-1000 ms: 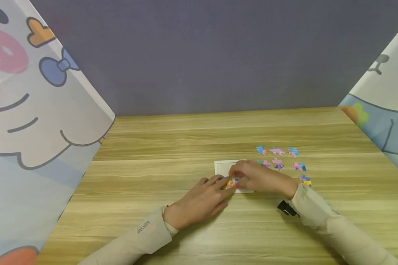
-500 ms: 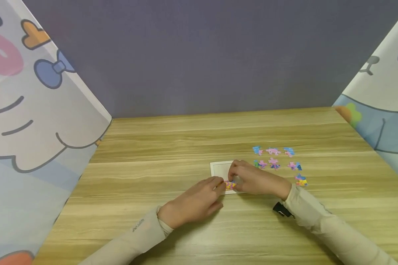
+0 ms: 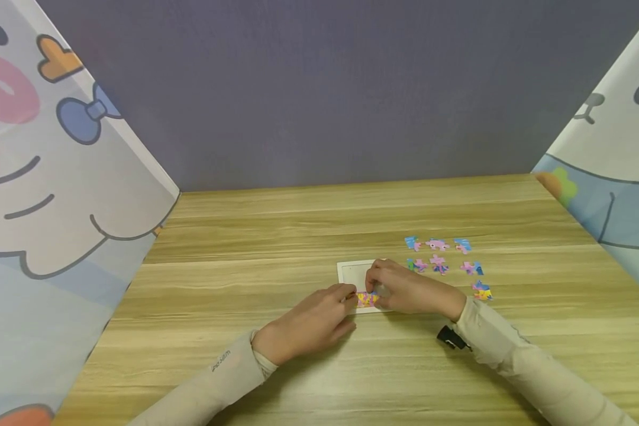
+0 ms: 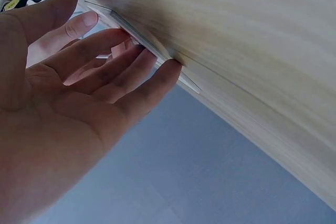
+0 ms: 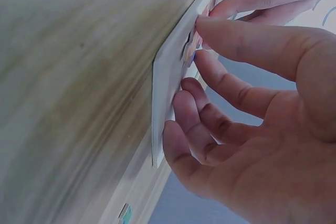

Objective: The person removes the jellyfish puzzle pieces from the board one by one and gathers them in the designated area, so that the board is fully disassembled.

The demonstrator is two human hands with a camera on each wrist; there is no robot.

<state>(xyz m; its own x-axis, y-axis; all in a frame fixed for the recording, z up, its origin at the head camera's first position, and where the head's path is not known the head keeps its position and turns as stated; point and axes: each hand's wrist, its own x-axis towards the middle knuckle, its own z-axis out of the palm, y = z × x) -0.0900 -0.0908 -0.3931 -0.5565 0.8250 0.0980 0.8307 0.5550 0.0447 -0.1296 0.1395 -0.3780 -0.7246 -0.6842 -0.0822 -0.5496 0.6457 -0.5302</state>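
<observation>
A white puzzle tray point(image 3: 354, 274) lies flat on the wooden table, with joined yellow and pink jigsaw pieces point(image 3: 366, 300) along its near edge. My right hand point(image 3: 412, 290) is over the tray's right side. Its thumb and index finger pinch a jigsaw piece point(image 5: 188, 54) down at the tray's surface, as the right wrist view shows; the other fingertips rest by the tray's edge. From the left, my left hand point(image 3: 306, 322) reaches in with fairly straight fingers, its fingertips touching the tray and the pieces' left end. Both hands hide part of the tray.
Several loose jigsaw pieces point(image 3: 438, 244) lie in rough rows on the wooden table point(image 3: 234, 236), right of and beyond the tray. One yellow and blue piece point(image 3: 481, 291) sits close to the right sleeve. A black device point(image 3: 451, 337) hangs under the right wrist. A grey partition point(image 3: 319, 94) closes the back.
The left fingers have drawn back slightly left and curled a little, showing more of the joined pieces. The right hand has stayed close to the same spot on the tray. The view shifted slightly.
</observation>
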